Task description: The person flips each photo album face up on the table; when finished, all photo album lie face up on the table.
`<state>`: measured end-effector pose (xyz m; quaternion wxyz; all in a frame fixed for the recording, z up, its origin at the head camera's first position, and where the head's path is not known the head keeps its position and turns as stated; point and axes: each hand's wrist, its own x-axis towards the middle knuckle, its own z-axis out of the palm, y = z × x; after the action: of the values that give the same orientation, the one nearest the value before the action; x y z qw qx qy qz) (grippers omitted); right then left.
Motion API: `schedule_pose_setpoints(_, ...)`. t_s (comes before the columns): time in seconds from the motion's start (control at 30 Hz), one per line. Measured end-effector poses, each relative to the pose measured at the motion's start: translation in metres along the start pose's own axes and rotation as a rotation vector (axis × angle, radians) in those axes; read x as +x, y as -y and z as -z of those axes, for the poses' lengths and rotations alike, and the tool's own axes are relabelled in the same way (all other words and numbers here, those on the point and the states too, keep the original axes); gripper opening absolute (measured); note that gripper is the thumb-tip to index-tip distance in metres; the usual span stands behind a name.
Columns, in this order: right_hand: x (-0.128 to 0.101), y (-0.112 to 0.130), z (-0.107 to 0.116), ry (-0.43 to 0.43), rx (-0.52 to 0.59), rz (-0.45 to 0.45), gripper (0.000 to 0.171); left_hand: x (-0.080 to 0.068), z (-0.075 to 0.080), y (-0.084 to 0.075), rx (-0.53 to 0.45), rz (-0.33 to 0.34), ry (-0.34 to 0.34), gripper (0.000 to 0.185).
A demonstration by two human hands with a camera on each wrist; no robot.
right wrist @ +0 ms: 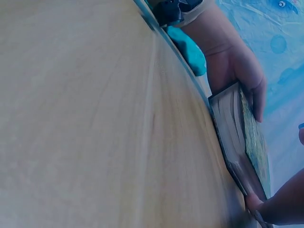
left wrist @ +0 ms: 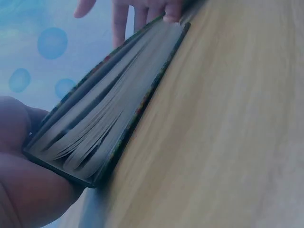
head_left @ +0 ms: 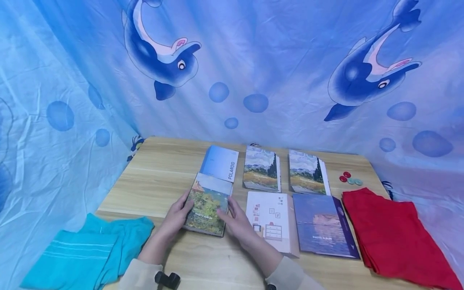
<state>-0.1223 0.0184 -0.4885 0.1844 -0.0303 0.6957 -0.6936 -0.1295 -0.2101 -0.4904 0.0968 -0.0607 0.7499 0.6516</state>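
A thick photo album [head_left: 207,205] with a green garden picture on its cover is between the two hands at the table's near middle. The left hand [head_left: 176,216] grips its left edge, thumb over the cover. At the right edge, the right hand [head_left: 237,221] holds it with the thumb on the cover. The left wrist view shows the album's page edges [left wrist: 109,99], with the lower cover close over the wood. The album's far end overlaps a blue POLAROID album [head_left: 220,161] in the head view.
Two landscape-cover albums [head_left: 260,168] [head_left: 307,172] stand in the back row. A white album [head_left: 270,219] and a purple-blue album [head_left: 320,225] lie right of the hands. Red and pale green discs [head_left: 346,175], red cloth [head_left: 395,233] and turquoise cloth [head_left: 90,249] flank them on the wooden table [head_left: 145,177].
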Motion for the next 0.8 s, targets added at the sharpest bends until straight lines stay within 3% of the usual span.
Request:
schedule_pose_setpoints(0.23, -0.002, 0.000, 0.002, -0.027, 0.001, 0.010, 0.075, -0.003, -0.001, -0.001, 0.119, -0.007, -0.050, 0.060)
schedule_pose_setpoints(0.4, -0.005, 0.003, 0.009, -0.015, -0.005, 0.058, 0.070, -0.008, 0.001, -0.007, 0.288, -0.005, -0.128, 0.067)
schedule_pose_setpoints(0.6, -0.010, 0.014, 0.026, -0.023, -0.026, 0.105, 0.077, -0.007, 0.004, -0.015, 0.474, -0.066, -0.212, 0.072)
schedule_pose_setpoints(0.7, -0.015, 0.021, 0.036, -0.034, -0.029, 0.129, 0.074, -0.005, 0.001, -0.019, 0.490, -0.116, -0.243, 0.071)
schedule_pose_setpoints(0.8, -0.021, 0.026, 0.048, -0.053, -0.025, 0.149, 0.074, -0.004, -0.009, -0.022, 0.445, -0.233, -0.303, 0.066)
